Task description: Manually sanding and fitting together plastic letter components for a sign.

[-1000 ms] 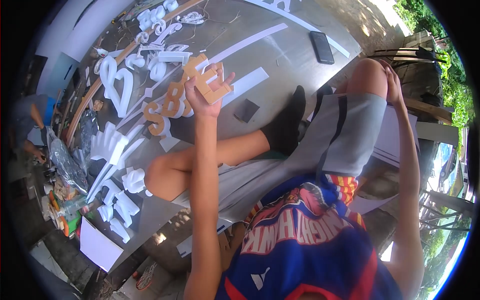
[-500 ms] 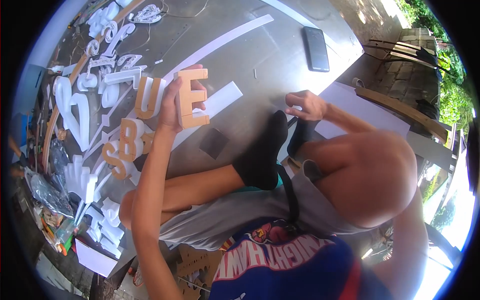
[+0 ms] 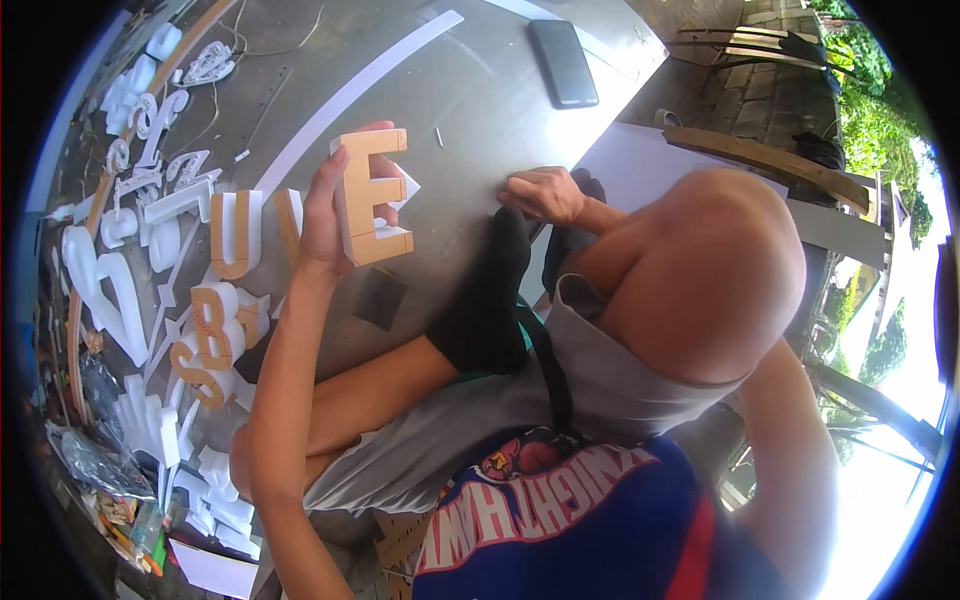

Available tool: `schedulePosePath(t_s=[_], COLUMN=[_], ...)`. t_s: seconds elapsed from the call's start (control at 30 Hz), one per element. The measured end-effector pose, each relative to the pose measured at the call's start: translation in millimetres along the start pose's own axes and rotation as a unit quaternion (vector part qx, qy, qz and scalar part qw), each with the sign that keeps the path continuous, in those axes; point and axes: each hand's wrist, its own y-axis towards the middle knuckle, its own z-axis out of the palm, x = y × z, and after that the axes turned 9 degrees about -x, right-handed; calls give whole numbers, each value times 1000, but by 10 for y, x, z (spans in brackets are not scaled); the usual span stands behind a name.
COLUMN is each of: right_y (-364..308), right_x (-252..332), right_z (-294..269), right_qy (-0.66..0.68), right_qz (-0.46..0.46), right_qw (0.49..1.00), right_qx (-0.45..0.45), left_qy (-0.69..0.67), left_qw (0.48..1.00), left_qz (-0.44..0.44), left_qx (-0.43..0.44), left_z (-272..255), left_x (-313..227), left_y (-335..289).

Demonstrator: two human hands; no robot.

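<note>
My left hand (image 3: 320, 225) grips a block letter (image 3: 358, 200) with a tan face and white sides, held upright above the grey work surface. Its thumb lies along the near side, and the other fingers reach round behind. Just past my sock-covered foot (image 3: 490, 290), my right hand (image 3: 545, 193) rests low with its fingers curled together. What those fingers hold, if anything, is hidden. Other tan-faced letters (image 3: 218, 232) stand on the surface left of my left hand. A white piece peeks out from behind the held letter.
A dark phone (image 3: 563, 65) lies at the far side, and a long white strip (image 3: 365, 90) curves across the surface. Near my left forearm is a dark square (image 3: 380, 298). White letter shapes (image 3: 105, 285) crowd the left, with clear plastic (image 3: 90, 460) below them.
The view has shifted, so the surroundings sit farther left. My left hand has carried the letter rightward, uncovering another behind it. My right hand has come nearer my foot, its fingers more tightly curled.
</note>
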Motion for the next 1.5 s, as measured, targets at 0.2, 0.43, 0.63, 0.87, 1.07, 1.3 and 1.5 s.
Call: schedulePosePath(t_s=[0.2,0.43,0.63,0.87,1.07,1.3,1.5], right_y=[204,1105,2021,2349,2446,2528,2575], right_x=[97,378,1292,1973,1974,2138,2402], right_z=[-150,-901,-1592,-1519,-1485,-1427,-1402], right_qy=[63,103,205,356,432,454,518], right_qz=[83,86,146,120,124,121,137], right_qw=[987,965,958,923,890,882,845], right_qx=[118,223,135,88,74,30,8], left_qy=[-84,-124,-187,-89,-95,-64,-19], left_qw=[996,989,969,961,959,948,919], left_qz=[-7,63,149,250,262,295,378], left_qx=[4,40,67,-72,-53,-103,-110], left_z=[-259,-149,113,202,117,109,58], left_x=[-19,-250,-530,-836,-948,-1040,-1103], left_y=[-222,-401,-652,-1171,-1256,-1334,-1499])
